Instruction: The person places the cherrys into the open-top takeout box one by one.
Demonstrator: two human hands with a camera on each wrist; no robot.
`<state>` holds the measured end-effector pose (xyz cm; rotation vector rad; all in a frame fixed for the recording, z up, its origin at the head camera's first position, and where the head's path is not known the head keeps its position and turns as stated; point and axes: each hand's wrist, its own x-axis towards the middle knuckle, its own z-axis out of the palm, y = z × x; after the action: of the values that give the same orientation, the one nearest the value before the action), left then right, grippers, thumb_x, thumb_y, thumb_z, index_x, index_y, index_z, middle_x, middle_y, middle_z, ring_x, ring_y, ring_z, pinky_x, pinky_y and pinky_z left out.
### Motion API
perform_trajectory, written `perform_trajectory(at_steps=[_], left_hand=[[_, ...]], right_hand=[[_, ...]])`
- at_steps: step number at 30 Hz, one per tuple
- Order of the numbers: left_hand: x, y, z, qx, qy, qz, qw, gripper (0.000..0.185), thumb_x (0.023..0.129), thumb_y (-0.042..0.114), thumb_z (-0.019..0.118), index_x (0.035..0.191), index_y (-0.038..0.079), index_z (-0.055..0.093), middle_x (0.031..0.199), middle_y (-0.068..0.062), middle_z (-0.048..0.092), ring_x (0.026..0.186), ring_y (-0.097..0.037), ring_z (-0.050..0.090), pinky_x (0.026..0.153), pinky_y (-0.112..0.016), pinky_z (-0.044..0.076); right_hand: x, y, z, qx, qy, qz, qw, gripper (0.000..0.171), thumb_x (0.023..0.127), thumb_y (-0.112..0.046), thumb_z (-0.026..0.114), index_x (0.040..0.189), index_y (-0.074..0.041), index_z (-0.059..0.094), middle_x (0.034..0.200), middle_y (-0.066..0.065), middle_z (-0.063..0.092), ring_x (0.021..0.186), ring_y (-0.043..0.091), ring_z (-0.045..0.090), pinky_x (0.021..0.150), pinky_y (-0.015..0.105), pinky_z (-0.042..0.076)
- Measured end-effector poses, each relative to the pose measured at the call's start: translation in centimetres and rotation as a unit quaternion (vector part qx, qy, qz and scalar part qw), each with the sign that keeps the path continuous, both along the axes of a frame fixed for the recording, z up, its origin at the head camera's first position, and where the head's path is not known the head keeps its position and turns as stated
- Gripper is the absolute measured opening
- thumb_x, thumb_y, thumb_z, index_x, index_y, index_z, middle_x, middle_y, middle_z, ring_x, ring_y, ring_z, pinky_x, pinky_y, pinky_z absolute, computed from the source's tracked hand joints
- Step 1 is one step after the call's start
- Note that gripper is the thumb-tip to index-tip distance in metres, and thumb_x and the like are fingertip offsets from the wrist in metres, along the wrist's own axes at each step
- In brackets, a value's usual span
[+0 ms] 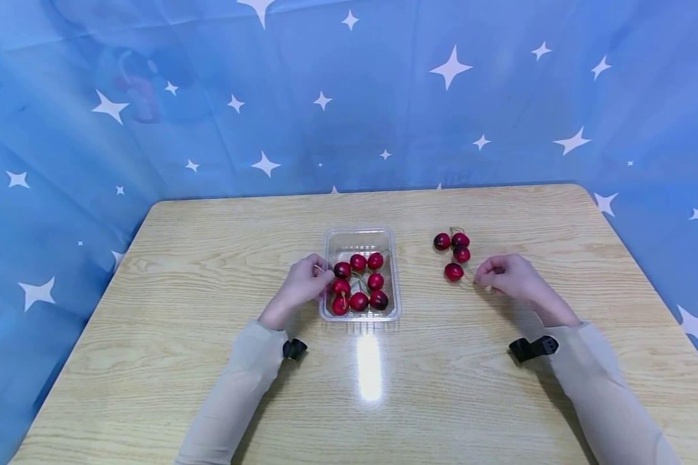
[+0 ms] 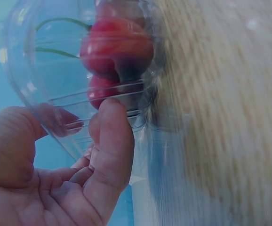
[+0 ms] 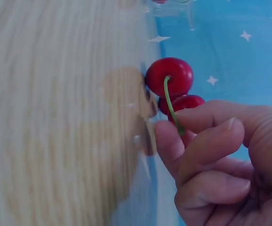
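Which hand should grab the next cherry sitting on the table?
Probably the right hand. Its fingers already pinch the stem of the nearest loose cherry, right beside the little pile. The left hand is busy on the far side, touching the tray wall.

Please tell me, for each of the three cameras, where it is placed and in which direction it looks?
Head: above, looking forward and down at the table; both hands and sleeves show.
Left wrist: low beside the clear tray; left hand touches its wall.
Right wrist: low at the table surface; right hand pinches a cherry stem.
Shared: head and left wrist both show the tray.
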<state>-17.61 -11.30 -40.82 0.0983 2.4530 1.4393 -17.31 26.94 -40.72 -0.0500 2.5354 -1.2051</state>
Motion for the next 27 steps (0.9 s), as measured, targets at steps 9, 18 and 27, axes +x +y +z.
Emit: perform_trajectory(at_steps=[9, 18, 27], left_hand=[[0.05, -0.03, 0.05, 0.001, 0.001, -0.001, 1.0, 0.01, 0.089, 0.007, 0.052, 0.097, 0.0, 0.052, 0.061, -0.002, 0.05, 0.048, -0.012, 0.053, 0.05, -0.028, 0.053], [0.06, -0.04, 0.0, 0.004, 0.0, -0.001, 1.0, 0.01, 0.089, 0.006, 0.052, 0.096, 0.0, 0.052, 0.061, -0.002, 0.049, 0.048, -0.012, 0.053, 0.05, -0.028, 0.053], [-0.12, -0.07, -0.24, 0.007, -0.006, 0.003, 0.9999, 0.009, 0.089, 0.007, 0.052, 0.096, 0.001, 0.052, 0.062, -0.002, 0.049, 0.049, -0.012, 0.053, 0.05, -0.027, 0.052]], right_hand=[[0.01, -0.09, 0.26, -0.103, -0.047, -0.001, 0.994, 0.017, 0.091, -0.005, 0.055, 0.096, 0.011, 0.056, 0.076, 0.003, 0.066, 0.052, 0.005, 0.047, 0.046, 0.018, 0.04], [-0.04, -0.18, 0.22, -0.132, -0.06, 0.003, 0.989, 0.015, 0.092, -0.006, 0.055, 0.096, 0.008, 0.056, 0.079, 0.006, 0.068, 0.051, 0.004, 0.045, 0.043, 0.017, 0.038], [-0.03, -0.55, 0.16, -0.143, -0.053, 0.022, 0.988, 0.017, 0.093, -0.004, 0.052, 0.099, 0.011, 0.053, 0.08, 0.007, 0.067, 0.05, 0.005, 0.045, 0.042, 0.017, 0.033]])
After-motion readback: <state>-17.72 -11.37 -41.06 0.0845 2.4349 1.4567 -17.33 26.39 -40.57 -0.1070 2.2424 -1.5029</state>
